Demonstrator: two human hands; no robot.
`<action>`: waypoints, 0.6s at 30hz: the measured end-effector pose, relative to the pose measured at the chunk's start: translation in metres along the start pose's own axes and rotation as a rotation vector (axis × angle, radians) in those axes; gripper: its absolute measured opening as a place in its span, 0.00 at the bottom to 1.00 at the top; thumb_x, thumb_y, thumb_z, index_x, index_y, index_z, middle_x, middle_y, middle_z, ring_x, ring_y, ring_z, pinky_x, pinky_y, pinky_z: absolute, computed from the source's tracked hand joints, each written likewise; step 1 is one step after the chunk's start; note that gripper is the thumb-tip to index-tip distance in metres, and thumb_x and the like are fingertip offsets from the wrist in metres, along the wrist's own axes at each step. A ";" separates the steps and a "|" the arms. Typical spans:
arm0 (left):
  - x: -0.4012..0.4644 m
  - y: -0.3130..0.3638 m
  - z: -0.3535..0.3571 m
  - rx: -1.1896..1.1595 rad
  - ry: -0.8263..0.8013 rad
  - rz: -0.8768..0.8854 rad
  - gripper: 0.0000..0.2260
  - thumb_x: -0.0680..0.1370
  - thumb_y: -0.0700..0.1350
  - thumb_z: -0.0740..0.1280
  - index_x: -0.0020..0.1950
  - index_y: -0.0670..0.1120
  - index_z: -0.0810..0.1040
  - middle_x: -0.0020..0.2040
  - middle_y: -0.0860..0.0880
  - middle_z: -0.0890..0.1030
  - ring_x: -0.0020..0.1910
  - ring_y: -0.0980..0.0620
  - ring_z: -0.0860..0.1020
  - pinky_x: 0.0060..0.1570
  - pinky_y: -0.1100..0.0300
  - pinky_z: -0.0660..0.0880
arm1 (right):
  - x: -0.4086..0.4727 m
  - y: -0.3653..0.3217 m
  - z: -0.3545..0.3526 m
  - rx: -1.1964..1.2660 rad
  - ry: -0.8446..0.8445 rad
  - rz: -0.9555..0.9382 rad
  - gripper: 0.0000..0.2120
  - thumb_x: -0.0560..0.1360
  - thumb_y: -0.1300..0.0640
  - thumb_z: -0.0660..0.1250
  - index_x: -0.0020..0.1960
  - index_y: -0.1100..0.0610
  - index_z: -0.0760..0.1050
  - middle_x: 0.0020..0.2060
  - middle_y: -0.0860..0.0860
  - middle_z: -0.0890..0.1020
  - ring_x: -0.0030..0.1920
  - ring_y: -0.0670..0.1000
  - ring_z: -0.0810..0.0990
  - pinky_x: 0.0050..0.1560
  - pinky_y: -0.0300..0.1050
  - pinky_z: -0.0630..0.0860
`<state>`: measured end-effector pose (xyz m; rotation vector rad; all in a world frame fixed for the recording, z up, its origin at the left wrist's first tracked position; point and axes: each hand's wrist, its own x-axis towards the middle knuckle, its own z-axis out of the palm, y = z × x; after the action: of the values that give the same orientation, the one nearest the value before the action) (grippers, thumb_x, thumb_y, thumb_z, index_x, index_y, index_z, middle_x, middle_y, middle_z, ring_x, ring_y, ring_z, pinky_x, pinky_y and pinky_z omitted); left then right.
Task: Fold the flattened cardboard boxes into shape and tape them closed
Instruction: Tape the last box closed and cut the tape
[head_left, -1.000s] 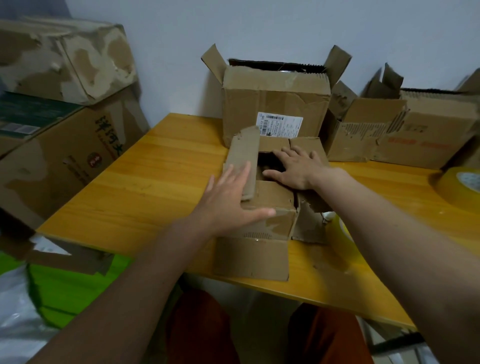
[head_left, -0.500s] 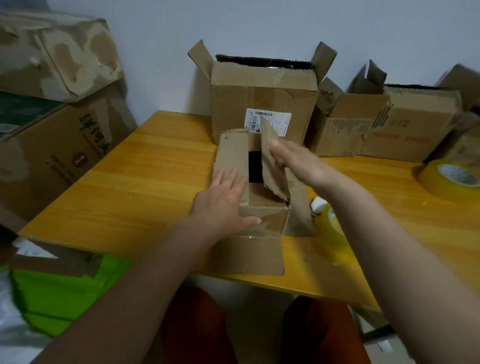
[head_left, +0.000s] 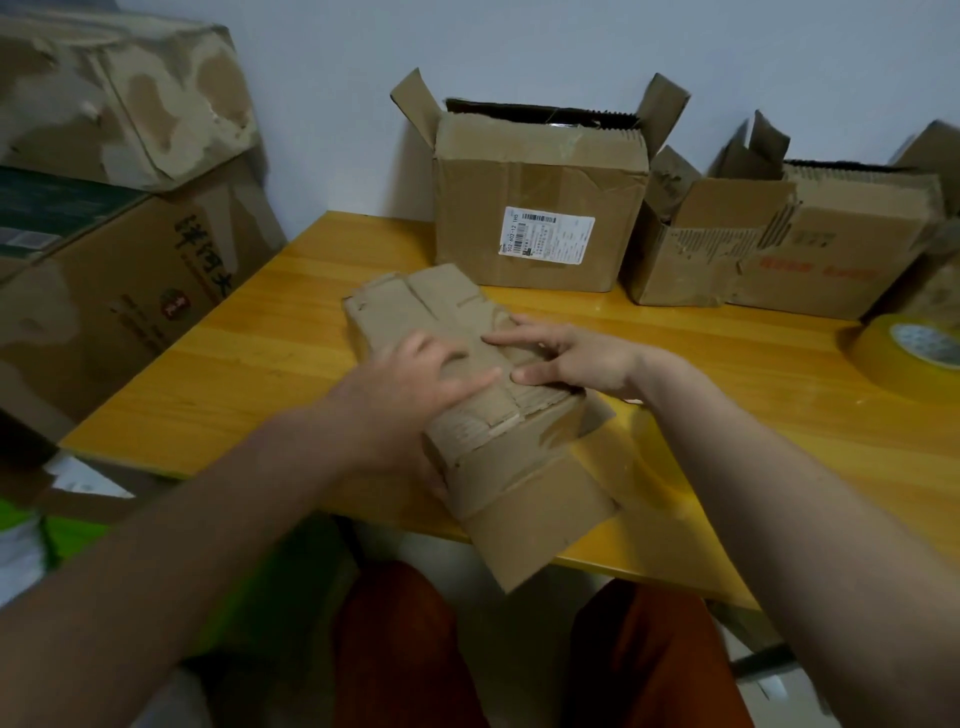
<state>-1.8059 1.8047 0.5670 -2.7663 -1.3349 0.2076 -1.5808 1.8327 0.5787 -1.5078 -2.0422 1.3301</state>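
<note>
Head view: a small cardboard box (head_left: 467, 364) is laid slantwise at the tabletop's (head_left: 249, 374) near edge, pressed under the flat, straight fingers of the left hand (head_left: 410, 395) and right hand (head_left: 566, 358).

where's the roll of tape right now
The tape roll sits on the table at the far right of the head view, in front of the torn open box, beyond the right hand.
</note>
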 end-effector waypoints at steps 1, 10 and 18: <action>0.003 -0.009 -0.003 0.026 -0.021 0.017 0.56 0.55 0.80 0.63 0.75 0.66 0.39 0.78 0.56 0.45 0.75 0.47 0.46 0.73 0.41 0.53 | 0.003 -0.002 0.001 0.004 -0.041 -0.019 0.26 0.77 0.60 0.67 0.71 0.45 0.67 0.76 0.44 0.54 0.75 0.46 0.53 0.74 0.45 0.51; 0.056 0.041 0.015 -0.076 0.094 -0.370 0.52 0.64 0.81 0.51 0.80 0.52 0.45 0.80 0.43 0.48 0.78 0.42 0.48 0.76 0.46 0.44 | 0.020 0.009 0.004 -0.019 0.621 0.113 0.23 0.79 0.53 0.62 0.73 0.56 0.64 0.68 0.55 0.70 0.61 0.53 0.74 0.57 0.42 0.70; 0.071 0.005 -0.015 -0.205 0.101 -0.534 0.49 0.62 0.83 0.46 0.76 0.57 0.59 0.79 0.42 0.55 0.76 0.37 0.54 0.72 0.37 0.44 | 0.018 0.037 0.006 -0.023 0.579 0.121 0.23 0.82 0.52 0.55 0.76 0.52 0.60 0.77 0.51 0.54 0.76 0.51 0.52 0.73 0.45 0.50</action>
<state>-1.7560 1.8570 0.5749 -2.3984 -2.0920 -0.1034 -1.5700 1.8467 0.5411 -1.7871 -1.6200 0.7731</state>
